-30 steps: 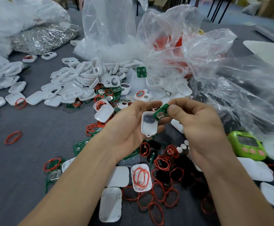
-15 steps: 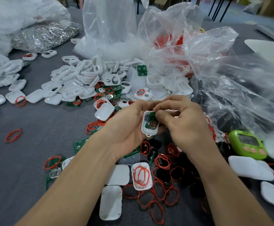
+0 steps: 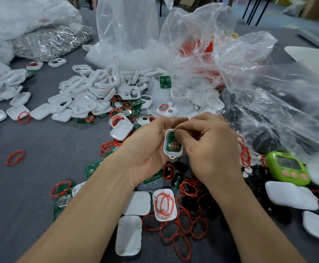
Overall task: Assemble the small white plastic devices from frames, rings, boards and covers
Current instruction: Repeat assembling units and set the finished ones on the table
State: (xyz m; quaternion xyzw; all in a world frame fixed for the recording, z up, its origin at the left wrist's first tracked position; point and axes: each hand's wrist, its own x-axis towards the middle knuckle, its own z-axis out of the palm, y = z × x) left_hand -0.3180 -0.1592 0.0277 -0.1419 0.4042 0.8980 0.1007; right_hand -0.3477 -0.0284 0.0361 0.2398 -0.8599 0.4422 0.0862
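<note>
My left hand (image 3: 147, 149) grips a small white plastic shell (image 3: 167, 152) in mid-air above the grey table. A green circuit board (image 3: 171, 144) with a round metal battery holder lies inside the shell. The thumb and fingertips of my right hand (image 3: 208, 147) press on the upper part of the board. Behind the hands lies a heap of white frames and covers (image 3: 90, 99) with loose green boards among them. Red rings (image 3: 185, 221) are scattered below my hands, and two lie in an upturned white cover (image 3: 164, 204).
Crumpled clear plastic bags (image 3: 230, 59) rise at the back and right, one holding red rings. A bag of shiny metal parts (image 3: 46, 40) lies at the back left. A green timer (image 3: 287, 168) sits at the right. White covers (image 3: 129, 235) lie near the front edge.
My right hand brought the green board from beside the shell down into it. The board now lies flat inside, and the fingers press on it. My left hand kept the shell nearly still.
</note>
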